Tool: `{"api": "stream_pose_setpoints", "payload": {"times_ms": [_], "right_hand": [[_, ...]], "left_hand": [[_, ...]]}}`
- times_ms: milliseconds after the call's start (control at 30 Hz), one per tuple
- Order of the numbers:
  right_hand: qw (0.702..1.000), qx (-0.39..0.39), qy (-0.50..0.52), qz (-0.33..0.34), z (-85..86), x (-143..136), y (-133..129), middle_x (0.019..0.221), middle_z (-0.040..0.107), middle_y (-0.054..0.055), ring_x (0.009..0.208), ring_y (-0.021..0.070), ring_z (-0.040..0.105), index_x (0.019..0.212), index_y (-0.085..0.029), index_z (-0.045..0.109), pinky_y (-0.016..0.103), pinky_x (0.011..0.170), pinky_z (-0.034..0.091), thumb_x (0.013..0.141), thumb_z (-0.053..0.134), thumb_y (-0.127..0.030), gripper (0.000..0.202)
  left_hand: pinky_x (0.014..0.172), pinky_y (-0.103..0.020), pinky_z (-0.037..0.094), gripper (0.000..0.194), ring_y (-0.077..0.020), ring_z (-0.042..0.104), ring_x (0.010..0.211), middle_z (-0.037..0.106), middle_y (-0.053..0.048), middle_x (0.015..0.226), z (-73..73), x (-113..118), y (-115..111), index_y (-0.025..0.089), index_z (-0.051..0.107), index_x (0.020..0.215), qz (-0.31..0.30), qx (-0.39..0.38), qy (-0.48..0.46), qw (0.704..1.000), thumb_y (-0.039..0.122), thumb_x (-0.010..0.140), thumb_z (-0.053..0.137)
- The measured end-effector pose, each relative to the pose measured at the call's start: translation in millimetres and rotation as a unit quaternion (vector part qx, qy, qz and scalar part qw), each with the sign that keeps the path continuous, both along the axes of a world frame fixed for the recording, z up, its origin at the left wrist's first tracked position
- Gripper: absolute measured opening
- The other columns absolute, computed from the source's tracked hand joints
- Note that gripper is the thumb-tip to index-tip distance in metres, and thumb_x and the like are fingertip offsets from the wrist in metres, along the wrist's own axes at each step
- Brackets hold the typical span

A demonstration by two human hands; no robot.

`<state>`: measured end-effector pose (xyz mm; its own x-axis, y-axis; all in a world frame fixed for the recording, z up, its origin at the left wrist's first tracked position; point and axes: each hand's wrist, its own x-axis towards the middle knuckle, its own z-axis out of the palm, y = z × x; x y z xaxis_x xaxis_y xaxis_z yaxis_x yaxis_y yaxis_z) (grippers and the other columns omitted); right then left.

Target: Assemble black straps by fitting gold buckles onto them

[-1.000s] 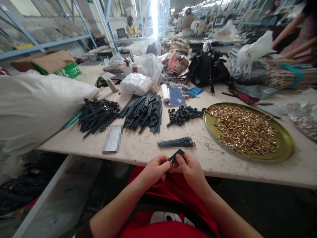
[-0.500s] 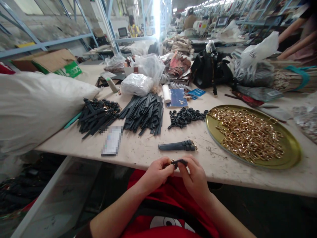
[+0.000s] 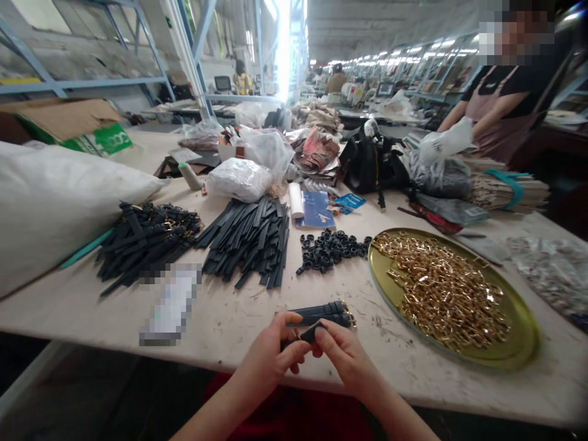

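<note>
Worktable scuffed and cluttered, factory hall beyond.

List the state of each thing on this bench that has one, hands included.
left hand: pinching the dark strap.
right hand: pinching the same strap.
dark strap: held between both hands.
finished straps: lying flat together.
gold tray: heaped with gold buckles.
black loops: loose pile.
</note>
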<state>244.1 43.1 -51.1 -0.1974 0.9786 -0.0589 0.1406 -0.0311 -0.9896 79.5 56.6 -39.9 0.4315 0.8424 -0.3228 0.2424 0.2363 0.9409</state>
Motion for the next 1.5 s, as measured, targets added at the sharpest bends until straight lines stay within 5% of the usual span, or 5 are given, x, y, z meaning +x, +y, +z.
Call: {"api": "stream_pose_setpoints", "payload": {"times_ms": [100, 333, 600, 933, 1500], "right_hand": [[0.989, 0.046, -0.132, -0.044, 1.7, 25.5, 46.4, 0.059, 0.053, 0.0, 0.057, 0.0137, 0.049, 0.072, -0.017, 0.056, 0.026, 0.055, 0.038, 0.086, 0.036, -0.044, 0.036], [0.846, 0.13, -0.509, -0.088, -22.2, 34.0, 123.8, 0.084, 0.059, 0.012, 0.077, 0.0218, 0.056, 0.077, -0.015, 0.057, 0.03, 0.067, 0.038, 0.077, 0.049, -0.013, 0.008], [0.891, 0.105, -0.425, -0.117, -24.7, 52.0, 103.0, 0.083, 0.061, 0.011, 0.08, 0.0222, 0.057, 0.076, -0.016, 0.057, 0.032, 0.07, 0.039, 0.078, 0.043, -0.019, 0.015], [0.996, 0.013, -0.085, -0.014, 20.6, 19.8, 29.7, 0.063, 0.061, 0.001, 0.046, 0.0093, 0.052, 0.086, -0.015, 0.055, 0.023, 0.046, 0.043, 0.079, 0.04, -0.05, 0.038], [0.99, -0.07, 0.073, 0.098, 23.7, 17.2, -6.2, 0.048, 0.04, -0.007, 0.044, 0.0069, 0.033, 0.1, -0.014, 0.063, 0.023, 0.046, 0.024, 0.081, 0.048, -0.046, 0.04]], "left_hand": [[0.053, -0.022, 0.04, 0.022, -0.0092, 0.048, 0.051, 0.048, 0.005, 0.059, 3.3, 0.2, 12.2, 0.015, 0.05, 0.092, -0.016, 0.016, 0.028, 0.999, 0.032, 0.08, 0.045], [0.045, -0.021, 0.03, 0.025, -0.0083, 0.036, 0.045, 0.042, 0.007, 0.053, 2.9, -5.0, 24.9, 0.016, 0.05, 0.082, 0.016, 0.019, 0.07, 0.997, 0.039, 0.081, 0.039], [0.05, -0.022, 0.031, 0.021, -0.009, 0.039, 0.047, 0.042, 0.007, 0.051, -0.5, -11.6, 11.2, 0.018, 0.049, 0.074, 0.037, 0.089, 0.102, 0.99, 0.036, 0.081, 0.039], [0.047, -0.02, 0.03, 0.025, -0.0077, 0.037, 0.042, 0.041, 0.008, 0.046, 7.1, 20.3, 11.5, 0.017, 0.05, 0.071, 0.073, 0.164, 0.035, 0.983, 0.039, 0.08, 0.041], [0.044, -0.02, 0.024, 0.023, -0.0074, 0.034, 0.046, 0.038, 0.006, 0.05, 35.9, 3.7, -18.1, 0.016, 0.055, 0.066, -0.064, 0.184, 0.131, 0.972, 0.032, 0.077, 0.042]]}}
